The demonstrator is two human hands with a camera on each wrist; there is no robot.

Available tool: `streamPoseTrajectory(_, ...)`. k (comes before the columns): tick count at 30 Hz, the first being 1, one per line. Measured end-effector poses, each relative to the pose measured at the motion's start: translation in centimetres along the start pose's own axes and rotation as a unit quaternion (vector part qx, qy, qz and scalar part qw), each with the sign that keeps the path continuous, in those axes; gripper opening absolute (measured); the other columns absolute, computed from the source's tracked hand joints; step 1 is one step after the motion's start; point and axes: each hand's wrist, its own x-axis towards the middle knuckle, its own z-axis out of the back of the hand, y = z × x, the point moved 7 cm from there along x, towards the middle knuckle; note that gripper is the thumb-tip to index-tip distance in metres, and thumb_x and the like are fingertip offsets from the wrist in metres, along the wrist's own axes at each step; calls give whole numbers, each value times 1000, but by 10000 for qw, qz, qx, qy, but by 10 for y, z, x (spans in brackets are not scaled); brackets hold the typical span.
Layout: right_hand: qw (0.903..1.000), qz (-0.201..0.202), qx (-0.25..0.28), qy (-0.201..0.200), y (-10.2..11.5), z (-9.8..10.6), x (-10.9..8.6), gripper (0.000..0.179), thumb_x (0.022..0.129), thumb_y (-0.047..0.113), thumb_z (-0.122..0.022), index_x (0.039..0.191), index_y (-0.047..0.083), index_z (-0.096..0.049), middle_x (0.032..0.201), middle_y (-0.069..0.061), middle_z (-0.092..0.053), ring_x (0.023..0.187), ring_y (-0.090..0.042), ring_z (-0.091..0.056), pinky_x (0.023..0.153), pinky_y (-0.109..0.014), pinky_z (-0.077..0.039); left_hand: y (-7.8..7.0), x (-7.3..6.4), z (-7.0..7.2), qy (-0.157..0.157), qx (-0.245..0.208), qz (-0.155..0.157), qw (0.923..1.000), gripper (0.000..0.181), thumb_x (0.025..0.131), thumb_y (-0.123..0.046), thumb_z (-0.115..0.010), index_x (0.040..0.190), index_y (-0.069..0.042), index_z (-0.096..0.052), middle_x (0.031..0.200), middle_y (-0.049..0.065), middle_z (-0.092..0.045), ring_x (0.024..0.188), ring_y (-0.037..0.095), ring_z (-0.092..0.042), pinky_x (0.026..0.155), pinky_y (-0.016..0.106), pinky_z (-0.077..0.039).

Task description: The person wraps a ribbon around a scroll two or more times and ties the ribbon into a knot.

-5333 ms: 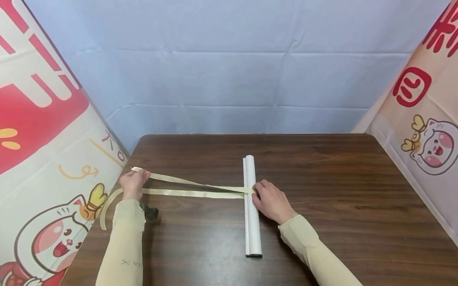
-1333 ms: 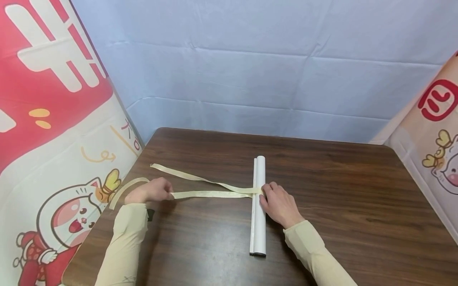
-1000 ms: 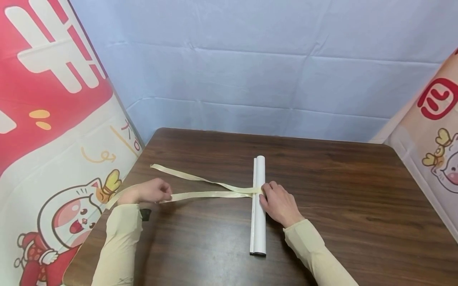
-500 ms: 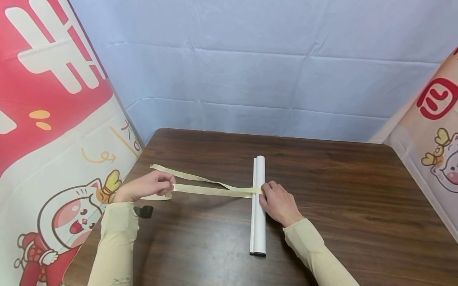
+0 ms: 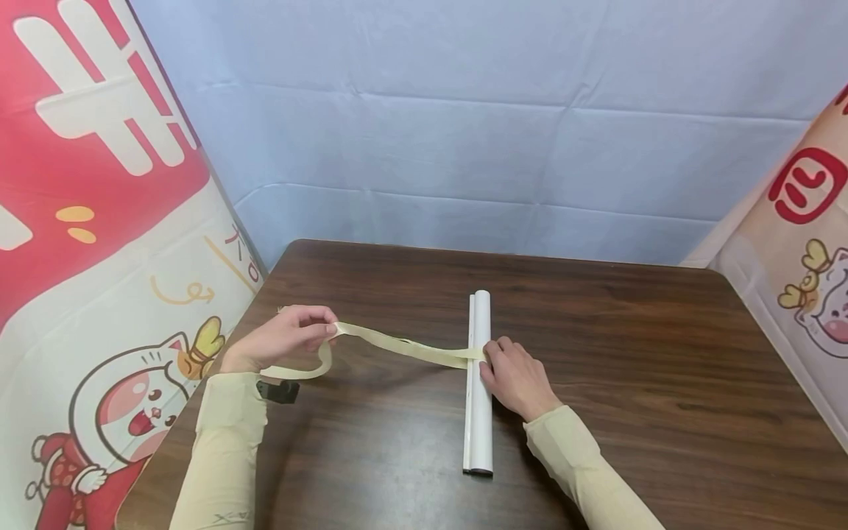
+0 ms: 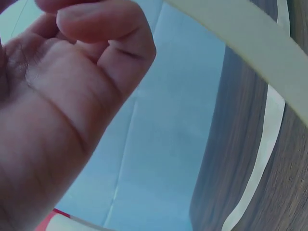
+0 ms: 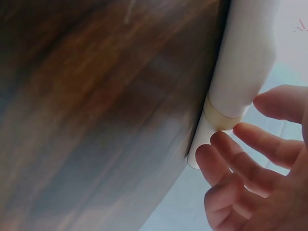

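A white roll [image 5: 478, 423], with a loose edge along its left side and a dark lower end, lies lengthwise on the table. Around its middle passes a pale yellow ribbon [image 5: 397, 346], whose two lengths run left and overlap in the head view. My left hand [image 5: 285, 338] pinches one length between thumb and fingers, raised over the table; its tail hangs in a curve below the hand. The other length [image 6: 262, 149] shows against the tabletop in the left wrist view. My right hand [image 5: 520, 379] holds the roll, fingertips [image 7: 240, 129] on the ribbon band and thumb against the roll's side.
The dark wood-grain table [image 5: 629, 353] has a pale blue cloth [image 5: 424, 132] behind it. Printed cartoon panels stand at the left [image 5: 132, 412] and right [image 5: 818, 294]. A small black device [image 5: 281, 391] sits at the left wrist.
My left hand has gone from the far end of one ribbon length to the nearer length, slid along it, then lifted it up and rightward. My right hand stays at the roll.
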Motion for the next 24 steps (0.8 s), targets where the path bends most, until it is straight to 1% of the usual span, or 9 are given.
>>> streamPoseTrajectory(2, 10000, 14, -16, -5, 1, 1, 1, 19, 90, 22, -58, 100, 7, -64, 89, -8, -58, 73, -23, -52, 57, -40, -46, -2, 2, -3, 20, -106, -21, 9999, 15, 97, -19, -58, 96, -5, -61, 61, 1, -41, 55, 25, -31, 54, 26, -34)
streamPoseTrajectory(3, 10000, 27, -22, -10, 1, 1, 1, 18, 90, 22, -59, 99, 7, -63, 89, -8, -58, 73, -23, -52, 56, -40, -45, -2, 4, -5, 27, -175, -16, 9998, 15, 97, -19, -58, 96, -4, -61, 63, 2, -43, 55, 24, -31, 53, 27, -33)
streamPoseTrajectory(5, 10000, 67, -41, -29, 2, 2, 2, 16, 89, 21, -60, 98, 7, -63, 88, -8, -57, 72, -23, -51, 55, -40, -45, -4, 6, -8, 5, -226, -30, 9997, 18, 97, -18, -57, 98, 0, -59, 67, 3, -51, 54, 20, -33, 52, 27, -32)
streamPoseTrajectory(7, 9999, 101, -39, -77, 4, 3, 2, 16, 88, 20, -61, 98, 7, -63, 88, -8, -57, 73, -23, -51, 55, -40, -45, -7, 9, -11, -33, -176, -48, 9998, 19, 97, -18, -57, 100, 1, -58, 72, 5, -57, 54, 16, -36, 52, 28, -33)
streamPoseTrajectory(9, 9998, 133, 10, -142, 7, 4, 2, 17, 87, 19, -62, 100, 7, -64, 90, -9, -58, 76, -25, -53, 57, -41, -47, -11, 11, -15, -41, -21, -73, 10000, 18, 97, -18, -57, 100, -1, -59, 77, 7, -61, 54, 12, -39, 52, 28, -35)
streamPoseTrajectory(13, 9994, 214, 191, -173, 17, 9, -1, 25, 86, 22, -64, 107, 8, -65, 98, -9, -62, 85, -27, -59, 62, -44, -50, -21, 16, -26, 47, 213, -145, 9997, 14, 98, -22, -56, 99, -9, -61, 80, 19, -60, 55, 14, -40, 54, 28, -36)
streamPoseTrajectory(16, 9988, 357, 294, -171, 30, 15, -4, 27, 87, 25, -64, 109, 10, -66, 100, -8, -63, 86, -26, -60, 62, -43, -50, -28, 20, -34, 82, 213, -138, 9996, 14, 97, -25, -57, 98, -12, -61, 83, 25, -58, 57, 14, -41, 55, 26, -36)
streamPoseTrajectory(21, 9966, 692, 367, -235, 55, 28, -7, 18, 86, 26, -67, 96, 12, -69, 87, 0, -60, 75, -18, -57, 57, -37, -47, -36, 28, -48, 130, 218, -257, 9993, 12, 97, -22, -57, 99, -12, -61, 81, 20, -59, 58, 14, -45, 55, 27, -39)
streamPoseTrajectory(24, 9942, 880, 610, -38, 67, 29, -7, 16, 88, 31, -66, 90, 16, -70, 82, 6, -59, 69, -11, -53, 57, -32, -45, -40, 33, -59, 237, 203, -279, 9991, 12, 98, -22, -56, 102, -12, -61, 78, 13, -60, 56, 14, -45, 54, 25, -39)
